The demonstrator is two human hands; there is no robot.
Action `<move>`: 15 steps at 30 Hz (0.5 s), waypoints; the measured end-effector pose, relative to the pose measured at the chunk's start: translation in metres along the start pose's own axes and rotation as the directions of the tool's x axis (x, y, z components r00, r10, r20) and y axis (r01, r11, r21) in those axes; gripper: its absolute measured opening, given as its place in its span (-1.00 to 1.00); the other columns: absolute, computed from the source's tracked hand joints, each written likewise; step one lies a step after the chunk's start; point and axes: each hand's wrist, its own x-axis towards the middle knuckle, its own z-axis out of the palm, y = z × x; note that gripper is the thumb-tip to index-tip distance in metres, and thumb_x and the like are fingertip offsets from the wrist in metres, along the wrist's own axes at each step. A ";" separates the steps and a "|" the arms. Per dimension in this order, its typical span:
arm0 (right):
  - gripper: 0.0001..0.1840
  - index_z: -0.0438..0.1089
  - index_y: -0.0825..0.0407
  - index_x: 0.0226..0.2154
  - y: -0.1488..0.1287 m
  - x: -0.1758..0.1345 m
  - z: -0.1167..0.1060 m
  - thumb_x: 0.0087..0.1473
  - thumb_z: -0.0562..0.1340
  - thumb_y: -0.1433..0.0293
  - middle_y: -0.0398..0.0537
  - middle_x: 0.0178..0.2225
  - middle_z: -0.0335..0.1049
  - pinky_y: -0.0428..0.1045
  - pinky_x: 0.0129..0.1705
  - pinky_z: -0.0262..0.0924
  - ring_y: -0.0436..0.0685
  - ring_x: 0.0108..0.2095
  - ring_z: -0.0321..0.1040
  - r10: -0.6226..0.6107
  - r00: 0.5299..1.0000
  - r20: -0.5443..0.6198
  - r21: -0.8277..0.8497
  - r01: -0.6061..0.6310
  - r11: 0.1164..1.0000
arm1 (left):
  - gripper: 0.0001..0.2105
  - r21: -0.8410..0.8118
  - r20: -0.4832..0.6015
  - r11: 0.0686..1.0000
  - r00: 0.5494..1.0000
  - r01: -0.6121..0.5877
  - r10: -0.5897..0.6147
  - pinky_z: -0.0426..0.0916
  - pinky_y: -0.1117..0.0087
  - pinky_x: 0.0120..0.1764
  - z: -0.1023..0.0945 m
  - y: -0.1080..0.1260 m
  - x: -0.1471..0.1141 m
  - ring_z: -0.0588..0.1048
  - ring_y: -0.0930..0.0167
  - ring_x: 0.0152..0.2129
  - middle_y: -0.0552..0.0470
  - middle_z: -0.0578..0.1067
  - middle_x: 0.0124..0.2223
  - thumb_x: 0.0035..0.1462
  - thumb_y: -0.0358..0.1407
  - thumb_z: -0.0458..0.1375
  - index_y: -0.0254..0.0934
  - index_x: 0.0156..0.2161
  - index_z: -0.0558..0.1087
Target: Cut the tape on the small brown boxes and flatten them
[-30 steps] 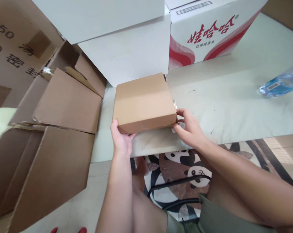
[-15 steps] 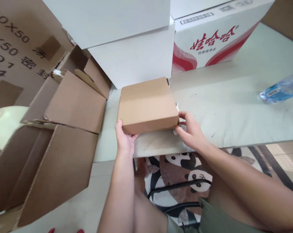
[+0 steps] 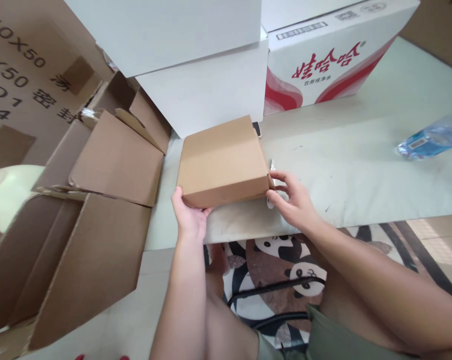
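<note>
A flat brown cardboard box is between my two hands, over the front part of the cloth-covered table. My left hand grips its near left corner, thumb on the side and fingers underneath. At the near right corner, my right hand pinches the box's edge between thumb and fingers. Just behind that corner, a thin whitish object lies partly hidden by the box and my fingers. A small dark object shows past the box's far right corner.
White cartons stand behind the box, beside a red-and-white water carton. Open brown cartons line the left. A plastic water bottle lies on the pale tablecloth at right. Below are a panda-patterned mat and black metal bars.
The box has shifted slightly left with both hands on it, tilting a little. More of the small dark object at its far right corner now shows.
</note>
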 end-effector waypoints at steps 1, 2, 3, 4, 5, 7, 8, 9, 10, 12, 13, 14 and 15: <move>-0.61 0.30 -0.09 0.06 -0.001 0.000 -0.001 0.20 0.19 0.17 0.10 0.14 0.36 0.30 0.14 0.34 0.30 0.16 0.32 -0.015 1.000 0.008 0.029 0.015 0.999 | -0.55 -0.010 0.006 1.000 1.000 0.005 -0.005 0.46 0.09 -0.09 0.000 0.001 0.000 0.44 0.10 0.02 -0.13 0.47 0.08 0.06 0.10 0.12 -0.09 -0.03 0.46; -0.60 0.30 -0.11 0.07 -0.001 0.000 -0.002 0.23 0.17 0.14 0.10 0.18 0.33 0.30 0.16 0.33 0.30 0.19 0.31 -0.033 0.999 0.018 0.063 0.032 0.998 | -0.54 -0.017 0.013 1.000 1.000 0.009 -0.009 0.47 0.12 -0.12 0.000 0.002 0.001 0.45 0.11 0.00 -0.14 0.47 0.06 0.06 0.11 0.11 -0.10 -0.03 0.46; -0.58 0.29 -0.12 0.09 -0.001 -0.001 -0.003 0.25 0.14 0.10 0.10 0.23 0.30 0.30 0.18 0.31 0.30 0.21 0.30 -0.051 0.998 0.028 0.095 0.048 0.994 | -0.53 -0.021 0.019 1.000 1.000 0.012 -0.012 0.48 0.14 -0.15 0.000 0.003 0.001 0.46 0.11 -0.02 -0.14 0.47 0.05 0.06 0.12 0.10 -0.11 -0.02 0.46; -0.56 0.29 -0.12 0.10 -0.002 -0.001 -0.004 0.26 0.12 0.06 0.10 0.26 0.27 0.30 0.19 0.30 0.30 0.22 0.29 -0.064 0.997 0.038 0.122 0.059 0.991 | -0.51 -0.021 0.022 1.000 1.000 0.015 -0.015 0.48 0.15 -0.18 -0.001 0.004 0.002 0.46 0.12 -0.03 -0.15 0.48 0.04 0.06 0.13 0.09 -0.12 -0.02 0.46; -0.54 0.29 -0.13 0.11 -0.002 -0.002 -0.004 0.27 0.10 0.03 0.11 0.28 0.25 0.30 0.19 0.30 0.31 0.23 0.29 -0.072 0.996 0.045 0.138 0.065 0.988 | -0.51 -0.019 0.022 1.000 1.000 0.017 -0.017 0.48 0.17 -0.19 -0.001 0.004 0.002 0.47 0.12 -0.05 -0.15 0.48 0.03 0.06 0.14 0.08 -0.12 -0.02 0.46; -0.52 0.31 -0.13 0.11 -0.002 -0.002 -0.005 0.27 0.09 -0.01 0.10 0.29 0.26 0.30 0.20 0.29 0.31 0.24 0.29 -0.080 0.996 0.050 0.148 0.071 0.986 | -0.50 -0.013 0.014 1.000 1.000 0.015 -0.015 0.46 0.20 -0.22 -0.001 0.005 0.003 0.47 0.13 -0.07 -0.14 0.48 0.02 0.05 0.15 0.07 -0.11 -0.04 0.46; -0.51 0.32 -0.13 0.10 -0.002 -0.002 -0.006 0.27 0.09 -0.02 0.10 0.28 0.27 0.30 0.20 0.28 0.31 0.25 0.28 -0.082 0.995 0.050 0.148 0.074 0.986 | -0.51 -0.008 0.011 1.000 1.000 0.015 -0.015 0.45 0.21 -0.23 -0.001 0.004 0.003 0.47 0.14 -0.08 -0.14 0.48 0.01 0.05 0.15 0.07 -0.11 -0.05 0.46; -0.52 0.33 -0.13 0.10 -0.002 -0.003 -0.006 0.27 0.09 -0.02 0.10 0.27 0.29 0.29 0.20 0.28 0.31 0.26 0.27 -0.085 0.995 0.046 0.148 0.077 0.986 | -0.51 -0.003 0.009 1.000 1.000 0.014 -0.014 0.44 0.23 -0.23 -0.001 0.004 0.003 0.47 0.15 -0.09 -0.13 0.48 0.01 0.05 0.15 0.06 -0.11 -0.05 0.46; -0.52 0.34 -0.13 0.09 -0.002 -0.003 -0.006 0.28 0.09 -0.02 0.10 0.27 0.30 0.29 0.19 0.28 0.31 0.27 0.26 -0.087 0.995 0.042 0.147 0.080 0.986 | -0.52 0.000 0.009 1.000 1.000 0.013 -0.013 0.43 0.24 -0.24 -0.002 0.004 0.003 0.47 0.16 -0.10 -0.13 0.48 0.00 0.05 0.15 0.06 -0.11 -0.06 0.46; -0.52 0.35 -0.12 0.08 -0.003 -0.003 -0.007 0.28 0.07 -0.02 0.10 0.26 0.31 0.28 0.19 0.28 0.31 0.27 0.25 -0.086 0.996 0.036 0.143 0.081 0.986 | -0.53 0.000 0.008 1.000 1.000 0.014 -0.014 0.43 0.24 -0.24 -0.002 0.004 0.003 0.47 0.17 -0.11 -0.12 0.48 0.00 0.05 0.14 0.06 -0.10 -0.08 0.45; -0.52 0.36 -0.12 0.07 -0.003 -0.002 -0.007 0.29 0.07 -0.02 0.10 0.25 0.32 0.28 0.19 0.28 0.31 0.27 0.25 -0.083 0.996 0.033 0.140 0.078 0.987 | -0.54 -0.002 0.008 1.000 1.000 0.017 -0.017 0.42 0.23 -0.23 -0.001 0.004 0.003 0.47 0.17 -0.11 -0.12 0.48 -0.01 0.05 0.14 0.06 -0.10 -0.08 0.45; -0.52 0.36 -0.12 0.06 -0.004 -0.002 -0.007 0.29 0.05 -0.03 0.09 0.25 0.33 0.28 0.18 0.28 0.31 0.27 0.26 -0.080 0.996 0.031 0.137 0.075 0.988 | -0.54 -0.003 0.007 1.000 1.000 0.019 -0.019 0.43 0.23 -0.22 -0.001 0.004 0.003 0.47 0.17 -0.12 -0.12 0.48 -0.01 0.05 0.14 0.07 -0.11 -0.08 0.45; -0.52 0.36 -0.12 0.05 -0.004 -0.002 -0.007 0.29 0.05 -0.04 0.09 0.24 0.34 0.28 0.18 0.28 0.31 0.27 0.26 -0.077 0.997 0.028 0.134 0.072 0.988 | -0.53 -0.004 0.005 1.000 1.000 0.021 -0.021 0.43 0.22 -0.22 -0.001 0.005 0.003 0.47 0.17 -0.12 -0.13 0.48 -0.02 0.04 0.14 0.07 -0.11 -0.08 0.45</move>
